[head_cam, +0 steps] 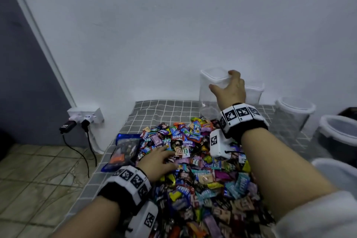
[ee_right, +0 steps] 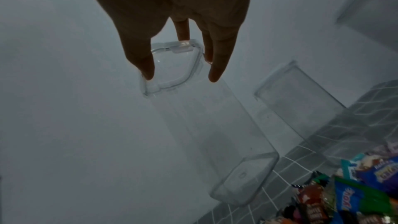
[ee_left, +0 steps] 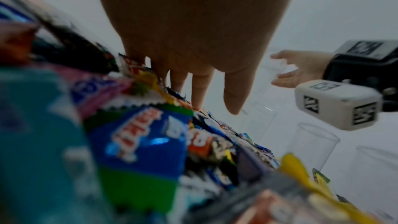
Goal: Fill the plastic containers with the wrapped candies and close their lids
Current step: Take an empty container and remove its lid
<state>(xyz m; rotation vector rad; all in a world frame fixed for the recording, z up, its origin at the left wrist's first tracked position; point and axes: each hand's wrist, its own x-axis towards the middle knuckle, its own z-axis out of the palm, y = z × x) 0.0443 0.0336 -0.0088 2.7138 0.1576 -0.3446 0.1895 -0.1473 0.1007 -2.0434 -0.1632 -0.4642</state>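
Head: right hand grips tall container; left hand on candies.

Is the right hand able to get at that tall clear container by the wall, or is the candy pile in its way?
Probably yes. The right hand is already at the top of the tall clear container, fingers spread around its lid. The candy pile lies nearer the person, under the forearm, so nothing blocks it.

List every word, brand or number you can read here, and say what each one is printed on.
"Relaxa": blue wrapper in the candy pile.
"Relaxa": blue wrapper beside it.
"Relaxa", upside down: blue wrapper nearer the camera.
Wristband markers: black-and-white codes, no words.
Other wrappers, and all print in both wrist views: too blurred to read.
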